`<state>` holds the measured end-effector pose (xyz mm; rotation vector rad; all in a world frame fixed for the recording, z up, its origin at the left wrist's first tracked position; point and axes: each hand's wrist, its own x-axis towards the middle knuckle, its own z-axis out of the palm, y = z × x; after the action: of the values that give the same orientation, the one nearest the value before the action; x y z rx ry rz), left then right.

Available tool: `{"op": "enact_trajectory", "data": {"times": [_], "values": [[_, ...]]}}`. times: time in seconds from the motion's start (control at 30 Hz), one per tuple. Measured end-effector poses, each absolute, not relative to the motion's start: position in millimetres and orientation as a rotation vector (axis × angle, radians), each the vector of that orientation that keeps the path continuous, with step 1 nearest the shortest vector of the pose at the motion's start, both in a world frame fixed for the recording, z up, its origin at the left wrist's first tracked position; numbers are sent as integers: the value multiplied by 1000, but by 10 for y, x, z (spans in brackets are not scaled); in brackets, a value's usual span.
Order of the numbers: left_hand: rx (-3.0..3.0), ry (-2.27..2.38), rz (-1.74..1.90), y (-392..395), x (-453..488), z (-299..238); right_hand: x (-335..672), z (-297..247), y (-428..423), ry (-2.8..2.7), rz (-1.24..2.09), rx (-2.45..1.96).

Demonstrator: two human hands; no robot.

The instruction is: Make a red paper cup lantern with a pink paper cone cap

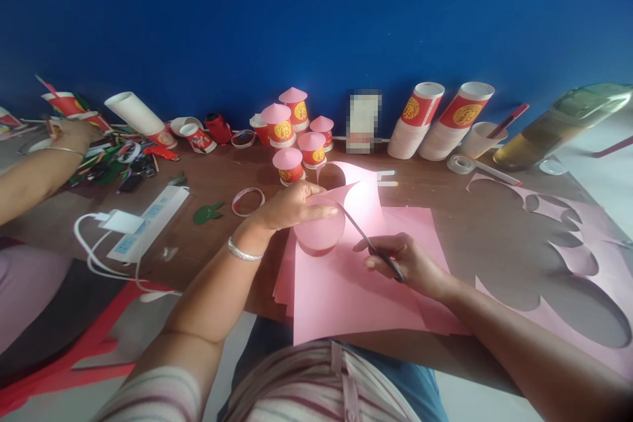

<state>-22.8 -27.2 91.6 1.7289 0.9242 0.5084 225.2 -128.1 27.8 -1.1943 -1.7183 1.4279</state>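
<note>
My left hand point(295, 206), a silver bangle on its wrist, pinches a round pink paper disc point(320, 229) between thumb and fingers. Behind the disc, a pink paper sheet point(363, 188) curls upward with a rounded cutout in it. My right hand point(403, 262) is closed round the dark handle of the scissors point(368, 241). Their metal blades point up and left, with the tip at the disc's right edge. Whether the blades are apart cannot be made out. Beneath both hands lies a stack of pink paper point(356, 303).
Paper-cup lanterns with pink cone tops point(287, 161) stand ahead. Stacked cups point(413, 122), a tape roll point(461, 163) and a bottle point(554, 125) are on the right, near pink paper scraps point(588, 264). Leftward are a power strip point(148, 224) and a co-worker's arm point(44, 175).
</note>
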Motion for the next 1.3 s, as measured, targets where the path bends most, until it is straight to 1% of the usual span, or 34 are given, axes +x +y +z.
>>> {"op": "enact_trajectory", "data": {"times": [0.3, 0.8, 1.0, 1.3], "values": [[1593, 936, 632, -269, -185, 895, 2240, 286, -1301, -1538, 1451, -1192], [1644, 930, 608, -268, -187, 893, 2236, 277, -1307, -1552, 1451, -1174], [1691, 885, 519, -238, -219, 870, 2234, 260, -1310, -1579, 1478, -1154], [1697, 890, 495, -238, -241, 908, 2273, 251, -1285, -1707, 1350, -1184]]}}
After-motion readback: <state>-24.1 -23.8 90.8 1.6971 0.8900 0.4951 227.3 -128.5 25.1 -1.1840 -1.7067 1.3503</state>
